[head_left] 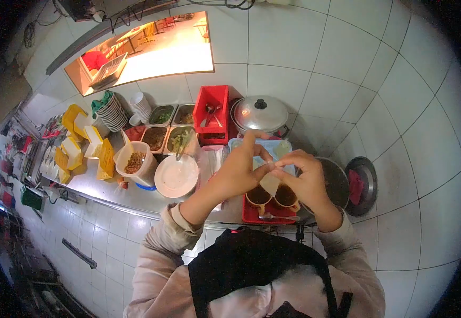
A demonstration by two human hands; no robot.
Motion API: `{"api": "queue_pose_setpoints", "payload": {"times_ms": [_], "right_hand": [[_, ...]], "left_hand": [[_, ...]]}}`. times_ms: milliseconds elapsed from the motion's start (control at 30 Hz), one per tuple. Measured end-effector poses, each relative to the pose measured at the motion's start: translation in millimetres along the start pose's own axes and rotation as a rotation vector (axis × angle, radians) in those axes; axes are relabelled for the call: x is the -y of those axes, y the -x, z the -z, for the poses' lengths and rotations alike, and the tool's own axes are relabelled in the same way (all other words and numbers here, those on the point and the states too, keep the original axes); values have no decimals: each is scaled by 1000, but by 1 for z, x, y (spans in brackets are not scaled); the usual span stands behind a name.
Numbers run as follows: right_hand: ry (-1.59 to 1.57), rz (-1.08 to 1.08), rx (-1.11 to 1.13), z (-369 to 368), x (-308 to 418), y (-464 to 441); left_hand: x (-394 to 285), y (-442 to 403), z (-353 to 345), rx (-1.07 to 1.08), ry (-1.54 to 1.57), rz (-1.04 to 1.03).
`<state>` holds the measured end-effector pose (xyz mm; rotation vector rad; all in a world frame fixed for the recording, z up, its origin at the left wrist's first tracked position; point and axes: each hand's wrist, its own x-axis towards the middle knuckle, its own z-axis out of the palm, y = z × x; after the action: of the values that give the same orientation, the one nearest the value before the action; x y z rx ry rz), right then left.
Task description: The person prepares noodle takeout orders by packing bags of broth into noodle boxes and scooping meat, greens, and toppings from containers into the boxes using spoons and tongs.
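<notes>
My left hand (241,168) and my right hand (306,180) meet fingertip to fingertip, both closed in a pinch. Between them hangs a small, pale translucent plastic bag (270,183); its contents are hard to make out. Just below it, two mugs (258,197) of dark liquid stand side by side on a red tray (247,216). A spoon (279,217) lies along the tray's front. Behind my hands, a light blue container (236,142) is partly hidden.
Left of my hands are a white plate (176,177), a tub of brown food (134,160) and several metal food pans (161,114). A red bin (212,106) with utensils and a lidded pot (261,112) stand behind. At right sits a large dark pot (335,183).
</notes>
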<state>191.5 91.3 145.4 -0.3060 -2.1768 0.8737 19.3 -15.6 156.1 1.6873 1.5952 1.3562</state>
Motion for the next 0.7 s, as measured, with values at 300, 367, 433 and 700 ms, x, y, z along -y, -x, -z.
{"api": "queue_pose_setpoints", "payload": {"times_ms": [300, 367, 433, 700], "right_hand": [[138, 186, -76, 2, -7, 5], [295, 287, -128, 3, -3, 9], [484, 412, -196, 3, -2, 13], [441, 359, -163, 4, 1, 21]], "left_hand": [[-8, 5, 6, 103, -74, -247], [1, 7, -2, 46, -44, -260], [4, 6, -11, -39, 112, -156], [16, 8, -25, -135, 164, -10]]}}
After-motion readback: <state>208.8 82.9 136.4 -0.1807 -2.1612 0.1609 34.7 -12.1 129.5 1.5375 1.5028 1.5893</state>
